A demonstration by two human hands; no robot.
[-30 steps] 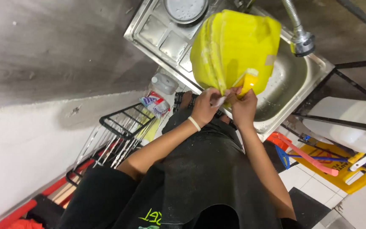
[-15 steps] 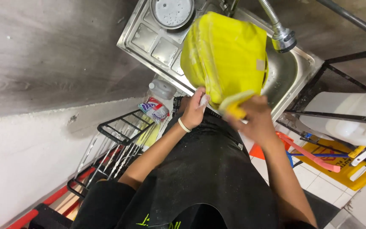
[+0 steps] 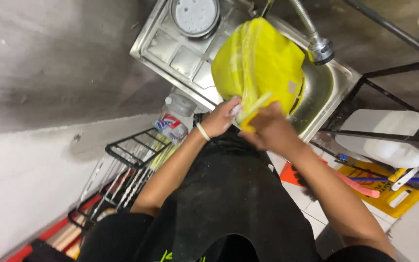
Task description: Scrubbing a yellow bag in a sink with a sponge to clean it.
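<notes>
Below and left of the steel sink point(image 3: 170, 48) stand a black wire rack point(image 3: 132, 155) and a clear plastic bottle point(image 3: 173, 121). Over the sink's basin hangs a yellow bag point(image 3: 258, 63), under the faucet point(image 3: 318, 46). At the sink's near edge the left hand point(image 3: 219, 119) has its fingers closed on the bag's lower edge; the right hand point(image 3: 267, 128), beside it, grips there too.

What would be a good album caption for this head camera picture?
Both hands, left and right, hold a big yellow container over a steel sink beneath the tap.
</notes>
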